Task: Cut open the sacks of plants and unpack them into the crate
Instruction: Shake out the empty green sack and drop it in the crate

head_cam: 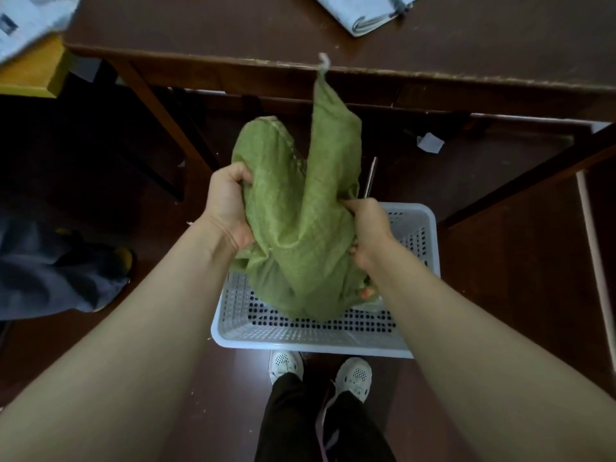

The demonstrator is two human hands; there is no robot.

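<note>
Midway, seemingly; left grip (pixel 230 208) and right grip (pixel 370 231) clamped on green sack (pixel 300 211) above crate (pixel 300 343) at six o'clock; emptying unfinished.

I read no text or number here: the dark patch (pixel 8 26) on the pale bag (pixel 30 15) by the table's (pixel 200 28) left edge is blurred, and the green sack (pixel 300 211) shows only plain weave.

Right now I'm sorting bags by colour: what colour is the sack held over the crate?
The sack is green, woven; the head view shows it best.
</note>
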